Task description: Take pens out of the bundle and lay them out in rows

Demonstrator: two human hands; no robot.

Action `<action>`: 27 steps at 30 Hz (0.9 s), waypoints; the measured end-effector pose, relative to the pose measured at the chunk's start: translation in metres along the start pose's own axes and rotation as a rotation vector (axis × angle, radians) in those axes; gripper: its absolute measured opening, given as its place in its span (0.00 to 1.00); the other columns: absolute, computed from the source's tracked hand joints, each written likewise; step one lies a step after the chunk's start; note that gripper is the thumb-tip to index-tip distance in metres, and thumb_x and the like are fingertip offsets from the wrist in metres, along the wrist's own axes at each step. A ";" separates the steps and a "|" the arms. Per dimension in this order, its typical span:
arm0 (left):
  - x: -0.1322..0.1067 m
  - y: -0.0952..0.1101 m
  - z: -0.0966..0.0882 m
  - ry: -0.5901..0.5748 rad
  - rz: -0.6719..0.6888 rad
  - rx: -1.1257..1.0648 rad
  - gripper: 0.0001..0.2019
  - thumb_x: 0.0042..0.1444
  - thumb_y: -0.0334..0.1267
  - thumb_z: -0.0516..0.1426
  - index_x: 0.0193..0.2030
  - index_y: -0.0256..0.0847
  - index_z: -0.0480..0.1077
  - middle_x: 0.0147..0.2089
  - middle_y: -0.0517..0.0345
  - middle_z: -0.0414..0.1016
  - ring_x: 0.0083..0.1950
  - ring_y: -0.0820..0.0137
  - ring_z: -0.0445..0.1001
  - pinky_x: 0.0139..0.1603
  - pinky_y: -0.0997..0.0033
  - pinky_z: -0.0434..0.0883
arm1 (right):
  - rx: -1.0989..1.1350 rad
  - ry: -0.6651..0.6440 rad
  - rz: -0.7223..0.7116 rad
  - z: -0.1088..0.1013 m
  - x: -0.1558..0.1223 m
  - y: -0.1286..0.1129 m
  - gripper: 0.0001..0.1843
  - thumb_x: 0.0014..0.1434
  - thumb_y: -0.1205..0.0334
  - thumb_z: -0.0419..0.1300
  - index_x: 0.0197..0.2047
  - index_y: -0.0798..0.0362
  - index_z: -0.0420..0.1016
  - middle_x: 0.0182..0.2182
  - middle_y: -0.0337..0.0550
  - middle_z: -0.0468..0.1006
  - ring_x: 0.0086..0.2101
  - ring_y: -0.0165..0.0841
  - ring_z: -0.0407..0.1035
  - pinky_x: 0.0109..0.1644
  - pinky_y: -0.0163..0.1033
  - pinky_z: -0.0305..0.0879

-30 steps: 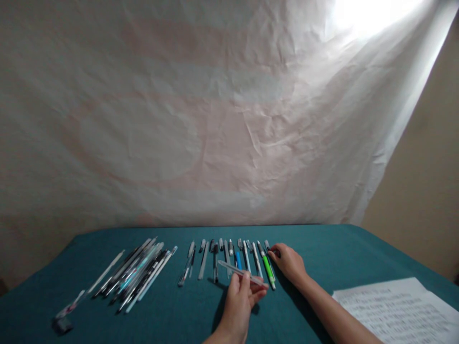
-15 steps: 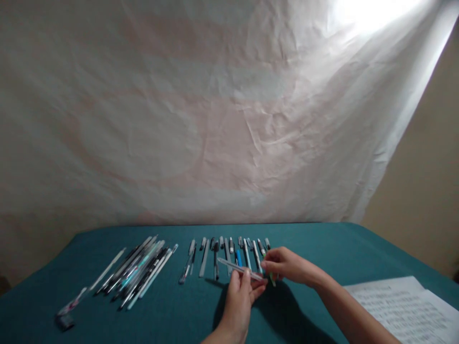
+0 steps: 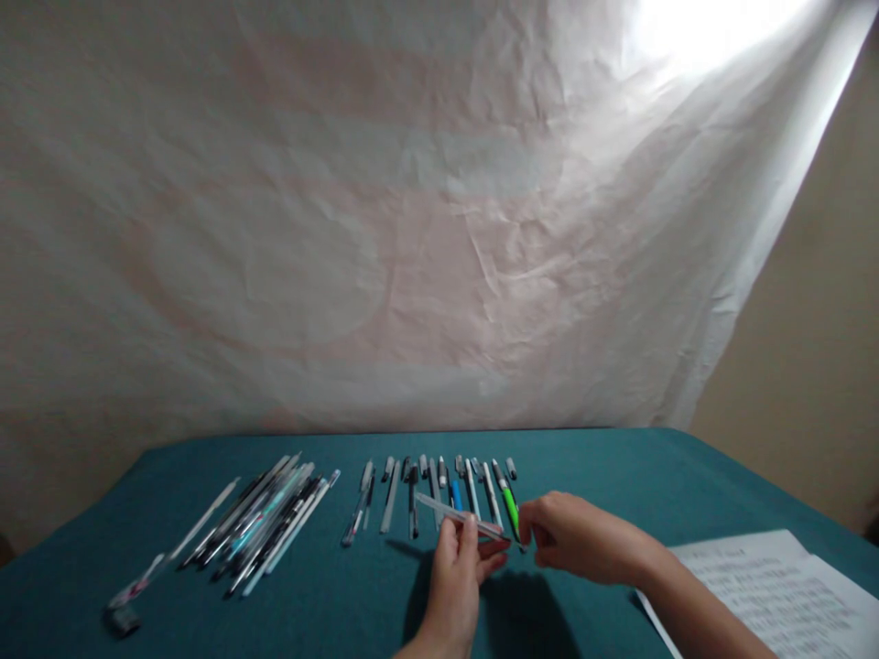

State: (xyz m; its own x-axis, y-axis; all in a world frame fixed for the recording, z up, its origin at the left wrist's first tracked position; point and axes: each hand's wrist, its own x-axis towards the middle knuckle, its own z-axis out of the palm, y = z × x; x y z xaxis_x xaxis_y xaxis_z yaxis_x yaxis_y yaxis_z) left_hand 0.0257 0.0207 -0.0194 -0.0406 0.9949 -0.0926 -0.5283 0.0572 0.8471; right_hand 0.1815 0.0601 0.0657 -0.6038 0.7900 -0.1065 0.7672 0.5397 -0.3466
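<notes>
L hand (image 3: 459, 572) is low centre over the teal table (image 3: 343, 595), thumb and fingers closed round a clear pen (image 3: 454, 515). The pen is held just off the cloth and slants from 10 o'clock down to 4 o'clock. R hand (image 3: 575, 542) comes in from 4 o'clock with its fingers curled in and the tips at the pen's R end. It's too blurred there to tell whether they pinch the pen or only touch it.

Directly at 12 o'clock of both hands lies a row of pens (image 3: 412, 490), approx parallel, each pointing away from the person. A green pen (image 3: 510, 503) sits at the row's R end, just beside the R fingertips.

At 9 to 10 o'clock of the L hand, well apart, is a tight pile of pens (image 3: 271, 520) fanned diagonally. 1 white pen (image 3: 206, 520) lies alone at its L side, and a small dark item (image 3: 121, 621) is further out at 8 o'clock.

Printed paper sheets (image 3: 762, 586) lie at 3 o'clock, partly under the R forearm. A creased white sheet (image 3: 385, 229) hangs behind the table.
</notes>
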 end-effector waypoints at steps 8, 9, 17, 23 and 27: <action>0.003 -0.002 -0.003 0.055 0.038 -0.073 0.13 0.52 0.46 0.50 0.35 0.37 0.60 0.37 0.50 0.71 0.40 0.67 0.71 0.45 0.62 0.68 | -0.110 -0.038 0.288 -0.023 -0.016 0.061 0.11 0.35 0.74 0.54 0.22 0.53 0.74 0.20 0.41 0.75 0.21 0.30 0.67 0.21 0.30 0.50; 0.003 -0.002 -0.003 0.056 0.042 -0.070 0.12 0.52 0.46 0.50 0.35 0.37 0.60 0.37 0.50 0.70 0.40 0.67 0.71 0.45 0.61 0.67 | -0.071 -0.049 0.309 -0.023 -0.014 0.069 0.11 0.36 0.75 0.53 0.23 0.54 0.74 0.18 0.41 0.74 0.20 0.29 0.66 0.20 0.29 0.51; 0.003 -0.004 -0.004 0.027 0.033 -0.033 0.13 0.53 0.46 0.49 0.34 0.37 0.60 0.35 0.51 0.70 0.38 0.68 0.71 0.43 0.63 0.68 | -0.009 0.089 0.463 -0.001 0.011 0.089 0.18 0.39 0.77 0.52 0.35 0.58 0.72 0.16 0.42 0.72 0.15 0.29 0.65 0.21 0.31 0.55; 0.003 -0.003 -0.002 0.035 0.010 -0.034 0.13 0.51 0.47 0.51 0.34 0.37 0.61 0.32 0.53 0.71 0.35 0.70 0.72 0.40 0.66 0.68 | -0.048 0.129 0.409 0.015 0.023 0.077 0.17 0.40 0.77 0.52 0.35 0.58 0.72 0.22 0.46 0.75 0.21 0.32 0.69 0.26 0.32 0.56; 0.003 -0.002 -0.001 0.021 0.003 -0.011 0.13 0.50 0.47 0.52 0.33 0.37 0.62 0.32 0.54 0.71 0.34 0.70 0.72 0.39 0.67 0.69 | -0.058 0.148 0.387 0.025 0.028 0.066 0.17 0.41 0.76 0.52 0.35 0.58 0.72 0.28 0.51 0.75 0.26 0.34 0.70 0.27 0.32 0.56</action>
State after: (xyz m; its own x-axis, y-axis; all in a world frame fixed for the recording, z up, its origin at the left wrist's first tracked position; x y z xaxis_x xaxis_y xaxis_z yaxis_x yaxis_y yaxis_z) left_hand 0.0256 0.0231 -0.0220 -0.0602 0.9931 -0.1008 -0.5370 0.0529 0.8419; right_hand 0.2096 0.1105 0.0165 -0.2344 0.9687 -0.0817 0.9447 0.2072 -0.2540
